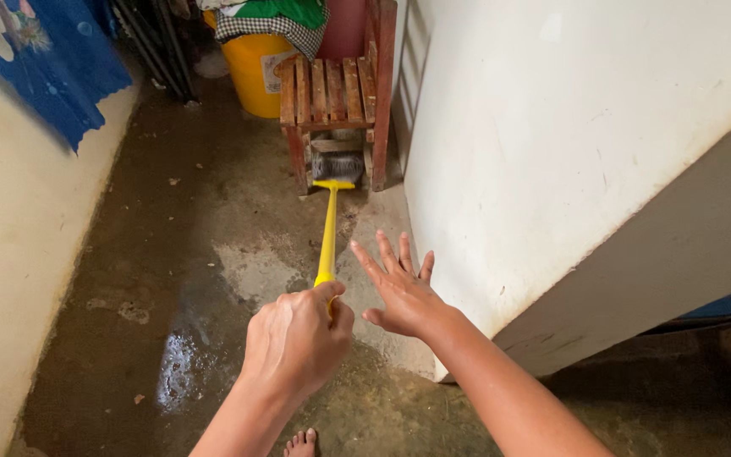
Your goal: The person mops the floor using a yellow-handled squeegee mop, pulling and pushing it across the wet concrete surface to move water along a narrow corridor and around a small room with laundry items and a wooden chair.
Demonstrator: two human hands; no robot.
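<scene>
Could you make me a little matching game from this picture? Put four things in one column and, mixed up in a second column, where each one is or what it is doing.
Things:
1. left hand
2. right hand
3. broom head
4. yellow bucket

Places or states:
A. under the red wooden stool
B. open, fingers spread, holding nothing
C. behind the stool, with checked cloth over it
D. closed around the yellow broom handle

Pairs: 1-D, 2-B, 3-A, 4-C
</scene>
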